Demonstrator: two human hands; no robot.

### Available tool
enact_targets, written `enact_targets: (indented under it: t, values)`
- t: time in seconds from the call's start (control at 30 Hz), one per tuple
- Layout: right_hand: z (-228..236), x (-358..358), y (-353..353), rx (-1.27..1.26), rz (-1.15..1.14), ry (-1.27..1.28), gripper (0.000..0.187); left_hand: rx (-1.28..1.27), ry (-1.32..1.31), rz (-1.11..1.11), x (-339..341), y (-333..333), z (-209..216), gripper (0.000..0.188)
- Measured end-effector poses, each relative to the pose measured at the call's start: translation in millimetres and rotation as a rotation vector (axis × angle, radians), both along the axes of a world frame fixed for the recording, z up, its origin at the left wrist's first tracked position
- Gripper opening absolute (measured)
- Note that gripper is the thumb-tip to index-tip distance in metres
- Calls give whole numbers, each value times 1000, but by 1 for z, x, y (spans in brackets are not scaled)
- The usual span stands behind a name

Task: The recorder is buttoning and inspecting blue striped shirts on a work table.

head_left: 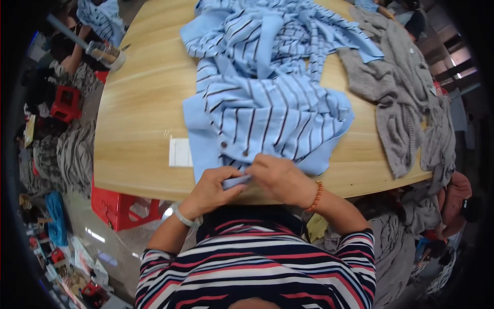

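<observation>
A light blue knit garment with dark stripes (267,118) lies bunched on the wooden table in front of me, with dark round buttons along its near part. At the table's near edge, my left hand (210,189) is closed on a folded light blue edge of this garment, which pokes out between thumb and fingers. Close beside it, my right hand (275,175) has its fingers bent and pressed together at the same edge. What its fingertips pinch is hidden. A pale bangle circles my left wrist; an orange beaded bracelet is on the right one.
More blue striped garments (278,36) are heaped farther back on the table (139,103). Grey-brown knits (396,103) hang over its right side. A white card (179,152) lies left of the garment. Below the left edge stands a red stool (116,206). Other people work around.
</observation>
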State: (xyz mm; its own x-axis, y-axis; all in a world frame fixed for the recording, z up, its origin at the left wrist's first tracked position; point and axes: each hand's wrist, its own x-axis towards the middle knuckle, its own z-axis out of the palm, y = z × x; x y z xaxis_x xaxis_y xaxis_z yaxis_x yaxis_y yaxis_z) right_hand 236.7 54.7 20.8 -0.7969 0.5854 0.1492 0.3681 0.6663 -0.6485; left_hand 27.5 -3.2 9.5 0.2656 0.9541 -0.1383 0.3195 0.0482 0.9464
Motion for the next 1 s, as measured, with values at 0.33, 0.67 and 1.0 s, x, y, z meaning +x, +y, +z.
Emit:
enact_targets:
  t: [0.33, 0.67, 1.0]
  values:
    - [-9, -2, -14, 151, -18, 172, 12, 418, 400, 57, 14, -1, -10, 12]
    - [-12, 2, -17, 44, -59, 282, 8, -134, -189, -62, 0, 11, -32, 35]
    - [-15, 2, -22, -1, -57, 250, 13, -560, -1035, 329, 7, 30, -59, 6]
